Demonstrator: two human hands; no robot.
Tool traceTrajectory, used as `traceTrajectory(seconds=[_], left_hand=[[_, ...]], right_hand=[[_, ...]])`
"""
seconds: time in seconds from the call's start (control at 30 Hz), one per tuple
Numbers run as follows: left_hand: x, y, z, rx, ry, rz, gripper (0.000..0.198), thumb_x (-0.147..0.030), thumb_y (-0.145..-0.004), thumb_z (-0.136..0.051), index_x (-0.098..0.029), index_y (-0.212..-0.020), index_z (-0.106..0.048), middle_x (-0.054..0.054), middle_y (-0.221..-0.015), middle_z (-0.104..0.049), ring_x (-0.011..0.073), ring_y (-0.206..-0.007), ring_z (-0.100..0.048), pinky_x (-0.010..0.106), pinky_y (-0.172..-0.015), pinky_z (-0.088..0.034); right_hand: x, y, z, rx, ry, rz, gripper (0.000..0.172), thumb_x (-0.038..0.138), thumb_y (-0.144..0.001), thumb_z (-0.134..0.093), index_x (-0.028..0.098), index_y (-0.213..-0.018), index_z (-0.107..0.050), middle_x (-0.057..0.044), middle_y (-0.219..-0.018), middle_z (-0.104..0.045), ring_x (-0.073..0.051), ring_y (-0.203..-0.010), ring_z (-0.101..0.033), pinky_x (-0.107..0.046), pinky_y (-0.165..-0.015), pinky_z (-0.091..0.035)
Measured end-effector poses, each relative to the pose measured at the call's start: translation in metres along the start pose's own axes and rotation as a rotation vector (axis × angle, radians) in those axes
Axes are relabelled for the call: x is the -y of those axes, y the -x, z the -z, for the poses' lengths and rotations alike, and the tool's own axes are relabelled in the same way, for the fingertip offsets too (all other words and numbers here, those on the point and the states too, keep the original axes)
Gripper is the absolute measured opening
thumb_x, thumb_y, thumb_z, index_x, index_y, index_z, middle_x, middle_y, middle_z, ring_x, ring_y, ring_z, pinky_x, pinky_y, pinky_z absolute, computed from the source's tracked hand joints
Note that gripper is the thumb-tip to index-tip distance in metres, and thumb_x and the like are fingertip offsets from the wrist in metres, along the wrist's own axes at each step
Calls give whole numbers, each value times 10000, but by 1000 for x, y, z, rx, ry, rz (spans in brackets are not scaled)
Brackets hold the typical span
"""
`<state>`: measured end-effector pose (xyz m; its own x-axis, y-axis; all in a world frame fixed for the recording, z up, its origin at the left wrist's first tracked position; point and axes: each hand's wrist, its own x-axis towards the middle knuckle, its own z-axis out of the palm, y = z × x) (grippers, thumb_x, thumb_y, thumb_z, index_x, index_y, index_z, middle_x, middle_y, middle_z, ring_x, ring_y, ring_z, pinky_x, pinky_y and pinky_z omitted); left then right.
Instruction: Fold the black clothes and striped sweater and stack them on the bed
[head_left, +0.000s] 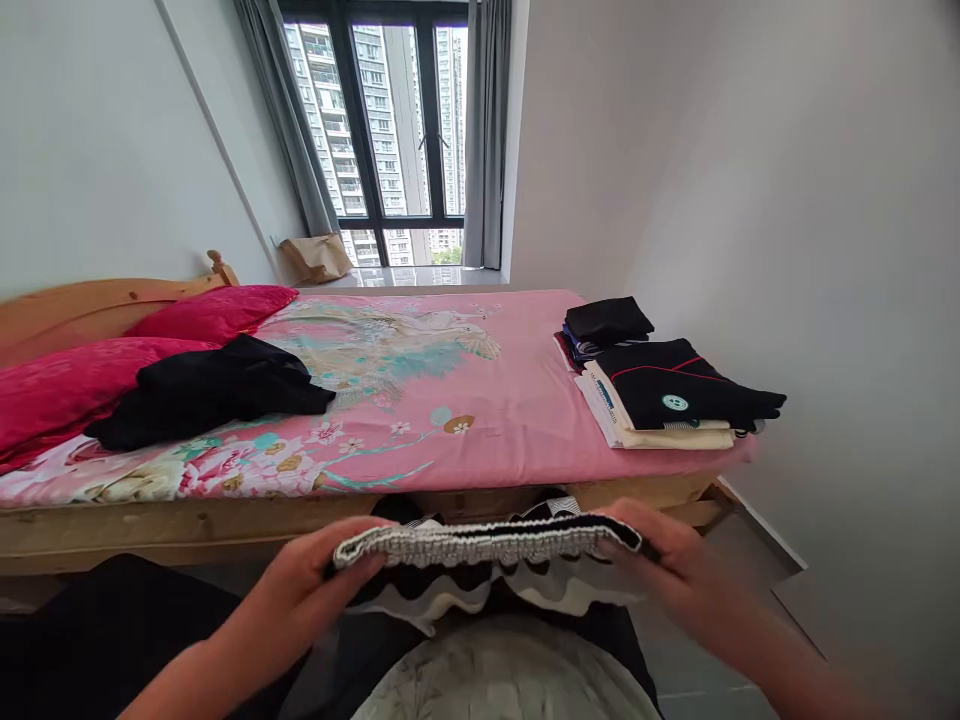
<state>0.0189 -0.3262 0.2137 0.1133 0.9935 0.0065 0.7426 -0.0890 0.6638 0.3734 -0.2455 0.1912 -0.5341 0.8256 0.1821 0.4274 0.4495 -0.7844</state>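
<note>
A black-and-white garment with a gathered elastic waistband (495,545) is stretched level in front of my body, above my lap. My left hand (330,565) is closed round one end of the waistband, thumb on top. At the other end my right hand (660,550) grips it in the same way, a little blurred. Loose black and pale fabric hangs below the band; its lower part is hidden, so I cannot tell whether it is shorts or a skirt.
Ahead is a bed with a pink floral sheet (517,420) and wooden edge. A crumpled black garment (217,390) lies by red pillows (217,312) at left. Folded clothes (660,385) are stacked at right, near the wall. A paper bag (315,257) sits by the window.
</note>
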Motion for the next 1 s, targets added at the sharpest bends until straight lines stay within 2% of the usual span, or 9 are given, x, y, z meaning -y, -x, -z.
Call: traceTrajectory(seconds=[0.13,0.23,0.33,0.43,0.6,0.7,0.83,0.93,1.0], left_hand=[[-32,-53,46,-253,-264,-175,340,-436,-897,-418,-160,-983,-598,-15,-801,-643,131,-740,-574,186,-693,-441],[-64,-75,80,-444,-556,-234,382,-418,-918,-368,-124,-1046,-575,-21,-832,-621,106,-755,-568,183,-725,-412],[-88,-82,111,-609,-743,-212,468,-463,-921,-339,-102,-1130,-553,-24,-907,-624,106,-859,-577,204,-794,-403],[-100,-79,132,-743,-794,-214,552,-559,-879,-363,-107,-1106,-583,-51,-829,-608,103,-843,-588,241,-823,-412],[-114,-66,141,-896,-666,-294,543,-569,-834,-415,-115,-1039,-630,-84,-709,-570,65,-750,-582,267,-829,-427],[-115,-60,136,-833,-579,-355,544,-553,-830,-419,-81,-987,-641,-83,-699,-569,49,-717,-563,249,-803,-430],[-105,-55,127,-717,-349,-391,457,-488,-815,-511,-63,-919,-643,-58,-710,-598,50,-682,-555,209,-711,-459],[-97,-56,119,-396,-26,-327,372,-420,-821,-559,-94,-987,-630,-16,-800,-676,96,-728,-609,212,-652,-513],[-91,-59,111,-141,34,-257,342,-382,-842,-548,-116,-1040,-629,4,-894,-700,135,-833,-633,240,-705,-534]], right_hand=[[20,-55,36,-238,182,131,301,446,-905,-453,188,-865,-604,-6,-725,-575,-136,-642,-511,-247,-597,-418],[39,-83,66,-425,362,293,280,435,-911,-446,202,-925,-603,-6,-749,-583,-143,-666,-533,-258,-612,-423],[57,-96,92,-567,555,467,269,421,-916,-439,229,-1041,-580,-28,-863,-615,-174,-768,-577,-287,-667,-441],[73,-97,110,-655,711,554,270,414,-921,-430,245,-1091,-555,-39,-923,-623,-186,-789,-587,-296,-642,-442],[95,-86,121,-712,726,616,224,382,-925,-435,274,-1086,-546,-33,-866,-626,-178,-718,-568,-316,-631,-450],[102,-78,119,-676,645,589,195,380,-922,-442,261,-1017,-564,-17,-763,-595,-160,-647,-533,-306,-600,-439],[98,-71,110,-506,449,493,202,395,-918,-452,238,-971,-568,-12,-757,-570,-144,-639,-509,-281,-566,-424],[83,-69,99,-293,209,393,238,419,-924,-433,225,-969,-562,-10,-763,-564,-141,-650,-512,-262,-545,-430],[70,-69,90,-167,118,330,262,427,-925,-429,209,-979,-564,-7,-753,-563,-133,-649,-514,-249,-548,-436]])
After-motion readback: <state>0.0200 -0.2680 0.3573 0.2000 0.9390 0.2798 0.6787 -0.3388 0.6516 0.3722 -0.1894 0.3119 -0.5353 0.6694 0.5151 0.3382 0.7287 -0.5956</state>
